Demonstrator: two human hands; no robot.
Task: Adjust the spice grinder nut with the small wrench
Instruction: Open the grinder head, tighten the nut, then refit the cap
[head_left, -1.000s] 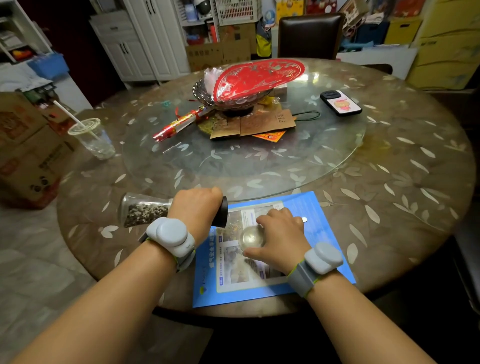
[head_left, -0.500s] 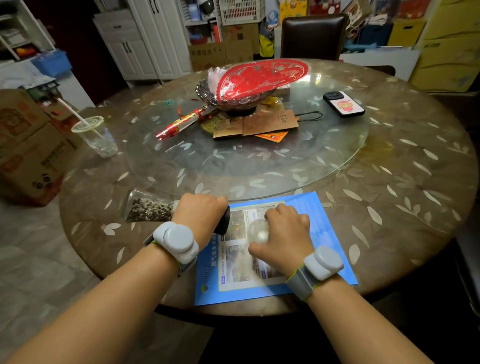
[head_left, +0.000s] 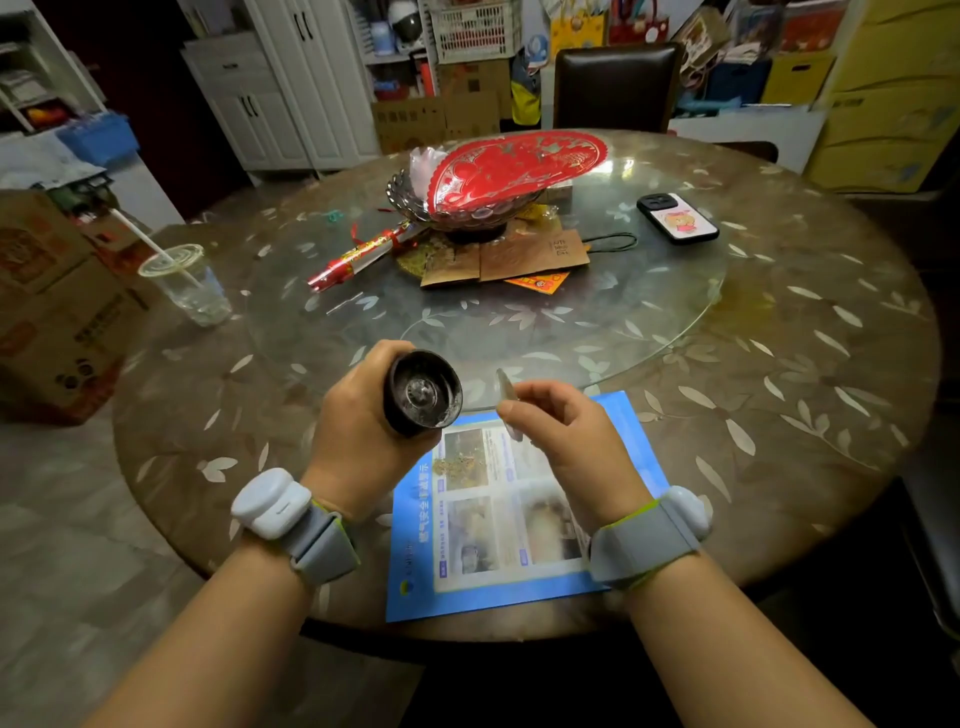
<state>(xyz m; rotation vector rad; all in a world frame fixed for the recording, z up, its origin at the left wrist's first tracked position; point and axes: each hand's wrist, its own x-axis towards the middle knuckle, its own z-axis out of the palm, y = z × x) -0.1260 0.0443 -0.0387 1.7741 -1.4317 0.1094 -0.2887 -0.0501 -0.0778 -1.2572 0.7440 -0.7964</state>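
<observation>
**Hands poised over the grinder head: where it could slip**

The left hand (head_left: 358, 431) was wrapped around the spice grinder (head_left: 422, 392), holding it off the tabletop (head_left: 779, 364) above the near edge, with its dark head tipped up toward the camera so the nut (head_left: 420, 389) in the recess showed at the centre. The right hand (head_left: 566, 436) pinched a thin, pale, blurred piece (head_left: 508, 402) between thumb and fingertips, just beside the grinder's rim and apart from it. Whether that piece was the small wrench could not be told; it looked translucent, more like a cap.

The nut sat deep inside the cup of the head, so a tool brought in at a slant would likely catch the rim and skate off the flats. The grinder was held in the air with nothing bracing it; a firm turn could twist it in the palm. Any tilt further down might shake out grounds onto the blue leaflet (head_left: 519, 519) below.

Room was generous. The leaflet lay flat at the near edge under both hands. The glass turntable (head_left: 649, 332) began just beyond the grinder, its rim near the knuckles. A plastic cup with a straw (head_left: 187, 286) stood well apart by the left edge, and a phone (head_left: 678, 218) lay far off on the turntable's right side.
</observation>
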